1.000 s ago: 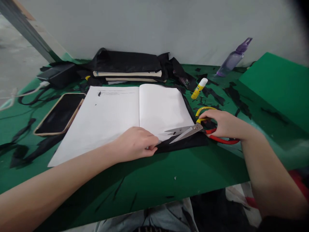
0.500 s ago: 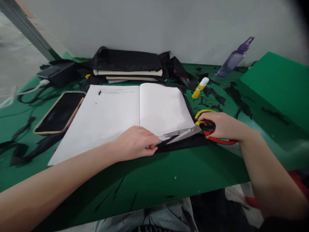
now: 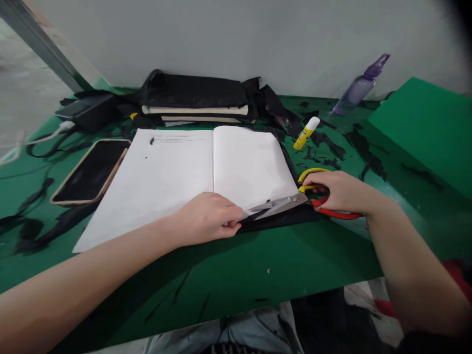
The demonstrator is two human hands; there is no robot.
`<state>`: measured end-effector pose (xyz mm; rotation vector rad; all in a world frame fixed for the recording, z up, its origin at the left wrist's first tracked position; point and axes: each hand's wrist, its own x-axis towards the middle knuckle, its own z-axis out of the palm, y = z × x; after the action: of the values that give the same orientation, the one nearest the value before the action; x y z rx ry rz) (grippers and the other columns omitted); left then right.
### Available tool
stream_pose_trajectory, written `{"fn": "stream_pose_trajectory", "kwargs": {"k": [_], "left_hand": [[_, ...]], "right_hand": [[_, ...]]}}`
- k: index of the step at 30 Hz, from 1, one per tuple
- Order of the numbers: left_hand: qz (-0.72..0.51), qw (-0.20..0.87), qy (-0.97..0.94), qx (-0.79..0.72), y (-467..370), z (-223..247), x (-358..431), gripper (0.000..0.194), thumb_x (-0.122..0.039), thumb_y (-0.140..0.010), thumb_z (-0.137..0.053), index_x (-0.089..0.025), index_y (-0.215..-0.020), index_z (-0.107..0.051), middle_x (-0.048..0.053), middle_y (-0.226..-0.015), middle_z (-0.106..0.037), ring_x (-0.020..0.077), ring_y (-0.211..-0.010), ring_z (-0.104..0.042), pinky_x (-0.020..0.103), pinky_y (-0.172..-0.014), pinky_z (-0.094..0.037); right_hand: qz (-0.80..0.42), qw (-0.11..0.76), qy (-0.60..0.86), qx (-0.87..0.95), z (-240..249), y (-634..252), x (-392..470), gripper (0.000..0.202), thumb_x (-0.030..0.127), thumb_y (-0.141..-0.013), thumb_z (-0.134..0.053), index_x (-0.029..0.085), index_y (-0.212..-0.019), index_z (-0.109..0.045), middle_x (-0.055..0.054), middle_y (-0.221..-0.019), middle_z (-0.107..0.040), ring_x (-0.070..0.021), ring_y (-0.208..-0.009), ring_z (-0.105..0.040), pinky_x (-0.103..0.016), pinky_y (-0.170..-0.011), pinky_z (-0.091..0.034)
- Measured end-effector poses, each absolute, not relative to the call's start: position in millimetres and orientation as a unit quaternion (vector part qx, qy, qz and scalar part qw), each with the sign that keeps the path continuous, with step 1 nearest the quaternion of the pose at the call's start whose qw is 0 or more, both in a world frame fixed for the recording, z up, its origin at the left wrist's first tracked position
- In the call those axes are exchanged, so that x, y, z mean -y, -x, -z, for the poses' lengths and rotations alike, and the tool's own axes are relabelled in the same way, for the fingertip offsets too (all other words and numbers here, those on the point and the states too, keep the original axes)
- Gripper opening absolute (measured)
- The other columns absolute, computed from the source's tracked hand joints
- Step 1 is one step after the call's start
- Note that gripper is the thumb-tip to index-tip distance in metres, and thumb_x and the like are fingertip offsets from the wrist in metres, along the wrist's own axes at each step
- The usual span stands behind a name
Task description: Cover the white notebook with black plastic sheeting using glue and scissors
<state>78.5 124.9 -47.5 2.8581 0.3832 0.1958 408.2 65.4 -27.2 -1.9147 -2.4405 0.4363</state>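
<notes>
An open book with white pages (image 3: pixel 250 162) lies on the green table, with black material (image 3: pixel 287 220) showing past its right and near edges. At the near edge, my left hand (image 3: pixel 212 219) pinches a bit of the black material between thumb and fingers. My right hand (image 3: pixel 342 194) is wrapped round the yellow and red handles of a pair of scissors (image 3: pixel 291 200). Their blades point left toward my left fingertips, slightly parted, with black material between them. A small black scrap lies on the upper blade.
Behind the book is a stack of books (image 3: pixel 195 110) under black cloth. A phone (image 3: pixel 92 172) and a black box with a white cable (image 3: pixel 88 110) lie left. To the right are a glue stick (image 3: pixel 307 133), black scraps, a purple bottle (image 3: pixel 356 91) and a green box (image 3: pixel 427 128).
The scissor blades have moved closer together, and a small black scrap now shows on the upper blade. My left hand has barely moved.
</notes>
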Motion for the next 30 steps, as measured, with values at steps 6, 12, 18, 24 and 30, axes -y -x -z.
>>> {"fn": "stream_pose_trajectory", "kwargs": {"k": [6, 12, 18, 24, 30], "left_hand": [[-0.073, 0.129, -0.980, -0.130, -78.4, 47.7, -125.0, 0.022, -0.022, -0.082, -0.049, -0.019, -0.061, -0.047, -0.005, -0.056, -0.049, 0.0097, -0.052, -0.043, 0.024, -0.052, -0.032], [-0.076, 0.136, -0.979, -0.132, -78.5, 48.0, -124.9, 0.022, -0.022, -0.082, -0.049, -0.019, -0.061, -0.046, -0.004, -0.056, -0.049, 0.0097, -0.051, -0.043, 0.024, -0.052, -0.032], [-0.078, 0.127, -0.980, -0.129, -78.7, 49.1, -125.1, 0.022, -0.022, -0.083, -0.048, -0.019, -0.061, -0.047, -0.004, -0.056, -0.050, 0.0096, -0.051, -0.043, 0.024, -0.052, -0.031], [-0.071, 0.129, -0.981, -0.129, -78.6, 49.2, -125.1, 0.022, -0.022, -0.083, -0.048, -0.019, -0.061, -0.046, -0.004, -0.057, -0.051, 0.0097, -0.052, -0.044, 0.024, -0.053, -0.031], [-0.079, 0.132, -0.980, -0.130, -78.2, 49.7, -125.1, 0.022, -0.022, -0.083, -0.048, -0.019, -0.061, -0.046, -0.004, -0.056, -0.050, 0.0100, -0.052, -0.044, 0.024, -0.052, -0.031]], "right_hand": [[-0.143, 0.011, 0.610, 0.779, 27.6, -408.5, -65.4, 0.032, 0.029, -0.063, -0.063, 0.025, -0.095, -0.062, 0.000, -0.098, -0.066, -0.0206, -0.080, -0.062, -0.030, -0.065, -0.048], [-0.135, 0.010, 0.608, 0.782, 27.8, -409.3, -65.1, 0.031, 0.029, -0.063, -0.063, 0.025, -0.094, -0.062, 0.000, -0.096, -0.067, -0.0208, -0.078, -0.062, -0.030, -0.063, -0.047], [-0.124, 0.010, 0.607, 0.785, 28.5, -410.2, -64.6, 0.031, 0.028, -0.062, -0.061, 0.025, -0.093, -0.063, -0.001, -0.095, -0.067, -0.0202, -0.076, -0.062, -0.029, -0.062, -0.045], [-0.124, 0.014, 0.614, 0.780, 28.9, -411.0, -64.5, 0.032, 0.027, -0.061, -0.061, 0.025, -0.092, -0.064, -0.001, -0.094, -0.067, -0.0202, -0.076, -0.062, -0.029, -0.062, -0.046], [-0.115, 0.015, 0.609, 0.785, 30.4, -413.6, -64.2, 0.031, 0.026, -0.061, -0.062, 0.026, -0.092, -0.064, -0.001, -0.096, -0.068, -0.0217, -0.078, -0.063, -0.030, -0.063, -0.046]]}}
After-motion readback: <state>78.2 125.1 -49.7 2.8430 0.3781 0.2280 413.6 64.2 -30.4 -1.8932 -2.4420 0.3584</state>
